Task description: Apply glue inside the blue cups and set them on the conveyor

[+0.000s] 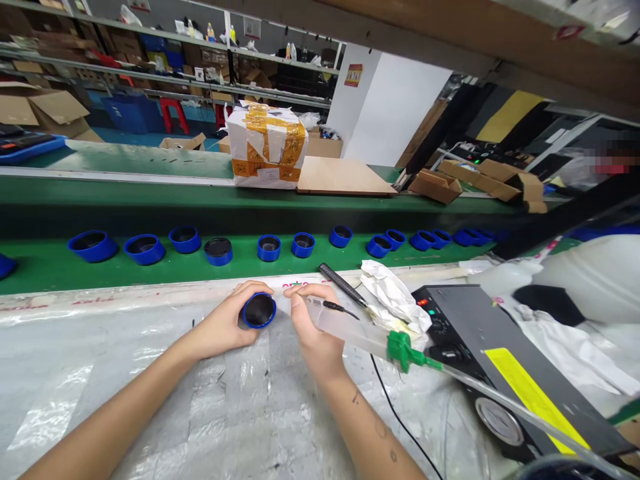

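My left hand (220, 328) is closed around a small blue cup (259, 311) with a black inside, its opening tilted toward me. Just right of it, my right hand (319, 337) grips a translucent dispensing syringe (357, 333). The syringe's rear end carries a green adapter (400, 350) joined to a clear air hose (510, 400). Its front tip is hidden by my fingers, close to the cup's rim. A thin black cable (387, 387) with a plug runs beside the right hand.
Several blue cups (269, 248) stand along the green conveyor (240, 273) beyond the plastic-covered bench (165, 427). A black-handled brush (343, 283) lies by crumpled white tissue (390, 293). To the right are a dispenser box (530, 360) with a gauge and a white jug (595, 280). A taped carton (269, 147) stands behind.
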`<state>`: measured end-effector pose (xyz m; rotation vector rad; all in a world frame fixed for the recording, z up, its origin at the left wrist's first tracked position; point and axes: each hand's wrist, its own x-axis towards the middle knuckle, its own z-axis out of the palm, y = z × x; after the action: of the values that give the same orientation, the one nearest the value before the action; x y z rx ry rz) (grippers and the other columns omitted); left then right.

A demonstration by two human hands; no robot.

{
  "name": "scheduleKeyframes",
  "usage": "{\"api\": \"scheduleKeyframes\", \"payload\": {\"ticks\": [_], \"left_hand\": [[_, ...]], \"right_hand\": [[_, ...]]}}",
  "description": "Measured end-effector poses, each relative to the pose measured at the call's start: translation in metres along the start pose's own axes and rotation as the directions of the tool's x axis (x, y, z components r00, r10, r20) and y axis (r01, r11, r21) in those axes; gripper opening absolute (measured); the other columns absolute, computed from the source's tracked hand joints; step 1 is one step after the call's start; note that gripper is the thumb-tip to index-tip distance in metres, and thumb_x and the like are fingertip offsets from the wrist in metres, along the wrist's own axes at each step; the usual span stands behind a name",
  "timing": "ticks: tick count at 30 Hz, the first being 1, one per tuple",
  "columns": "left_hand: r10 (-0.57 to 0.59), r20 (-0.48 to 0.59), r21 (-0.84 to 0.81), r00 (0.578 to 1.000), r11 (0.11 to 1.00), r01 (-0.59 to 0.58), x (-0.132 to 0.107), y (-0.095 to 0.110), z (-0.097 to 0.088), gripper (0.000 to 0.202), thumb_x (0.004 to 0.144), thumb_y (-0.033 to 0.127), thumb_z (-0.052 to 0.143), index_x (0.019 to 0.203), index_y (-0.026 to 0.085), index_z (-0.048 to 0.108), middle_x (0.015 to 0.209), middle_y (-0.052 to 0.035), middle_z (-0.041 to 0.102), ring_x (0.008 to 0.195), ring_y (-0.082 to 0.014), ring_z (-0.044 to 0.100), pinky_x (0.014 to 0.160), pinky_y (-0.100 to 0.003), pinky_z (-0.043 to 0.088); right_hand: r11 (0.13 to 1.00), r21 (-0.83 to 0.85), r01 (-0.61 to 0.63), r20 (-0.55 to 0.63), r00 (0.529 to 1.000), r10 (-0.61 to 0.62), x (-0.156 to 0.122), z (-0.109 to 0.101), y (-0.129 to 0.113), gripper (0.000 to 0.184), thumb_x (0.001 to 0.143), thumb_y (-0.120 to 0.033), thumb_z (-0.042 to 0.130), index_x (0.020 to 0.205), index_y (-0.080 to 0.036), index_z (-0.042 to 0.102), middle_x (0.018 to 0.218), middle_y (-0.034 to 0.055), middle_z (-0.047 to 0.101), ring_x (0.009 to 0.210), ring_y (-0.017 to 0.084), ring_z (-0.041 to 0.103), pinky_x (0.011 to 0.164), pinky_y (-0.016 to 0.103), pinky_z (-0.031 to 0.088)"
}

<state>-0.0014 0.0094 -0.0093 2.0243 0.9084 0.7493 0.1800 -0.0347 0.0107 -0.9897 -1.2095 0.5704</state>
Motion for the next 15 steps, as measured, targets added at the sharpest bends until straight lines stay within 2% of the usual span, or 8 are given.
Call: {"api": "scheduleKeyframes", "payload": {"ticks": [4, 6, 7, 9, 10, 12, 13, 15], "left_hand": [[-0.011, -0.088, 0.071, 0.996, 0.997, 0.018, 0.001, -0.003, -0.023, 0.054, 0.075, 0.015, 0.069, 0.126, 0.027, 0.057, 0.131, -0.0068, 0.061, 0.125, -0.0284, 0.058, 0.11, -0.044, 0.046], [-0.072, -0.379, 0.17, 0.923, 0.974, 0.146, -0.002, -0.011, -0.052, 0.051, 0.077, 0.024, 0.074, 0.125, 0.026, 0.057, 0.13, -0.0082, 0.062, 0.124, -0.0303, 0.058, 0.11, -0.046, 0.045], [-0.111, -0.58, 0.202, 0.807, 0.94, 0.274, -0.005, -0.016, -0.069, 0.052, 0.079, 0.03, 0.075, 0.126, 0.025, 0.056, 0.13, -0.0094, 0.062, 0.124, -0.0314, 0.057, 0.11, -0.047, 0.044], [-0.172, -0.899, 0.111, 0.403, 0.8, 0.59, -0.017, -0.03, -0.103, 0.06, 0.084, 0.042, 0.074, 0.134, 0.021, 0.05, 0.131, -0.0129, 0.059, 0.125, -0.0339, 0.053, 0.108, -0.049, 0.044], [-0.199, -0.953, 0.018, 0.228, 0.715, 0.698, -0.025, -0.038, -0.119, 0.064, 0.085, 0.046, 0.072, 0.137, 0.019, 0.047, 0.131, -0.0141, 0.058, 0.127, -0.0352, 0.05, 0.108, -0.049, 0.044], [-0.223, -0.971, -0.078, 0.089, 0.641, 0.764, -0.042, -0.053, -0.145, 0.066, 0.09, 0.045, 0.066, 0.14, 0.011, 0.04, 0.136, -0.0209, 0.052, 0.133, -0.0406, 0.043, 0.11, -0.056, 0.04], [-0.241, -0.969, -0.105, 0.061, 0.618, 0.779, -0.049, -0.06, -0.154, 0.066, 0.091, 0.043, 0.066, 0.14, 0.008, 0.039, 0.137, -0.0228, 0.05, 0.133, -0.0421, 0.042, 0.11, -0.06, 0.037], [-0.285, -0.956, -0.119, 0.068, 0.59, 0.799, -0.06, -0.07, -0.164, 0.063, 0.09, 0.038, 0.065, 0.138, 0.007, 0.039, 0.135, -0.0239, 0.049, 0.132, -0.0436, 0.044, 0.108, -0.064, 0.037]], "right_hand": [[0.998, -0.048, -0.042, -0.031, 0.999, 0.041, -0.003, -0.011, -0.002, 0.005, 0.092, -0.022, 0.066, 0.096, -0.025, 0.067, 0.096, 0.0044, 0.076, 0.091, 0.023, 0.072, 0.076, 0.036, 0.057], [0.996, -0.043, -0.076, -0.05, 0.996, 0.074, -0.004, -0.016, -0.001, 0.007, 0.092, -0.024, 0.067, 0.099, -0.025, 0.066, 0.098, 0.0058, 0.076, 0.094, 0.025, 0.072, 0.07, 0.035, 0.056], [0.996, -0.039, -0.083, -0.056, 0.995, 0.081, -0.004, -0.018, -0.001, 0.007, 0.093, -0.026, 0.067, 0.1, -0.025, 0.065, 0.098, 0.0061, 0.075, 0.094, 0.025, 0.072, 0.066, 0.034, 0.055], [0.995, -0.036, -0.093, -0.05, 0.995, 0.091, -0.004, -0.019, -0.001, 0.007, 0.093, -0.028, 0.066, 0.099, -0.024, 0.065, 0.097, 0.0064, 0.075, 0.093, 0.026, 0.072, 0.061, 0.033, 0.052], [0.995, -0.04, -0.094, -0.041, 0.995, 0.092, -0.005, -0.018, -0.001, 0.007, 0.093, -0.028, 0.066, 0.098, -0.024, 0.064, 0.096, 0.0064, 0.075, 0.093, 0.026, 0.072, 0.06, 0.032, 0.051], [0.994, -0.056, -0.091, -0.017, 0.996, 0.09, -0.006, -0.017, -0.003, 0.006, 0.094, -0.029, 0.066, 0.098, -0.025, 0.064, 0.096, 0.006, 0.075, 0.092, 0.025, 0.072, 0.057, 0.03, 0.049], [0.994, -0.065, -0.087, -0.007, 0.996, 0.087, -0.006, -0.016, -0.003, 0.006, 0.094, -0.029, 0.066, 0.097, -0.025, 0.064, 0.096, 0.0058, 0.075, 0.092, 0.025, 0.072, 0.056, 0.03, 0.047], [0.993, -0.086, -0.083, 0.009, 0.996, 0.085, -0.007, -0.016, -0.005, 0.005, 0.095, -0.031, 0.065, 0.097, -0.026, 0.064, 0.097, 0.0053, 0.075, 0.091, 0.024, 0.072, 0.055, 0.029, 0.045]]}}
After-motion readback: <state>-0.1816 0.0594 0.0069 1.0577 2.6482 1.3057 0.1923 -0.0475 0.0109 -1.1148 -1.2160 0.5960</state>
